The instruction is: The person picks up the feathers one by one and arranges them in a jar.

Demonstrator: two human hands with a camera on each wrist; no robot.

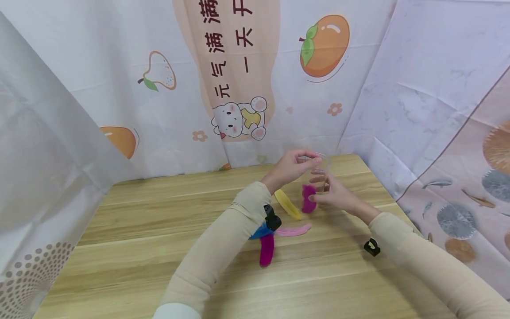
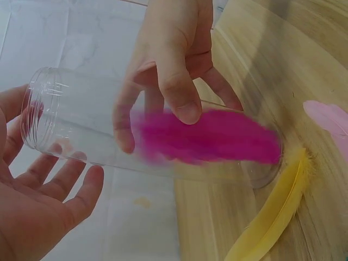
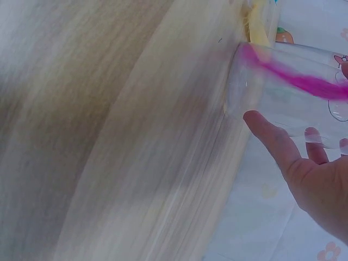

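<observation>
A person's two bare hands meet at a clear, screw-threaded plastic jar (image 2: 92, 103). The left hand (image 1: 292, 166) curves loosely about its mouth, where no lid shows; the right hand (image 1: 336, 192) holds the body lower down, thumb on one side and fingers round the other. Beside the right thumb is a magenta feather (image 2: 217, 138), apparently inside the jar, though the see-through wall makes this hard to be sure of.

The work seems only partway along: one feather is at the jar, while others lie loose outside it, untouched by the fingers. A yellow feather (image 1: 287, 204) lies just nearer the person than the left hand, a pale pink feather (image 1: 294, 231) nearer again, and a second magenta feather (image 1: 267, 250) beside the left forearm, which partly hides something blue (image 1: 260, 231).

Under both hands is a wood-grain tabletop (image 1: 131, 239). Beyond them hangs a white cloth (image 1: 151, 115) printed with fruit, Chinese characters and a cartoon cat; marbled cloth (image 1: 422, 66) hangs to the right hand's side.
</observation>
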